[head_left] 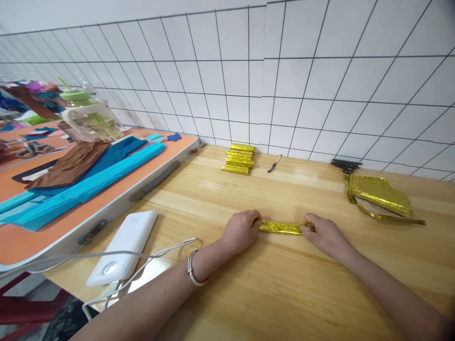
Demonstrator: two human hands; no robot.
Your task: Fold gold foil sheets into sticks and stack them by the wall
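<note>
A narrow strip of shiny gold foil (pixel 280 228) stretches between my two hands, low over the wooden table (pixel 227 284). My left hand (pixel 242 229), with a silver bracelet on its wrist, is closed around the strip's left end. At the right end my right hand (pixel 323 234) grips it in a closed pinch. My fingers hide both ends of the foil. Toward the wall lies a row of several folded gold foil strips (pixel 239 159). A stack of gold foil sheets (pixel 382 195) with a partly unfolded wrapper rests at the right.
Near the wall are a pen (pixel 275 163) and a black clip-like object (pixel 347 165). A white power bank (pixel 122 248) with a white cable (pixel 167 248) lies at the left. Beyond it, an orange-topped table (pixel 156 166) carries blue and brown material (pixel 71 166) and a green-lidded bottle (pixel 88 113).
</note>
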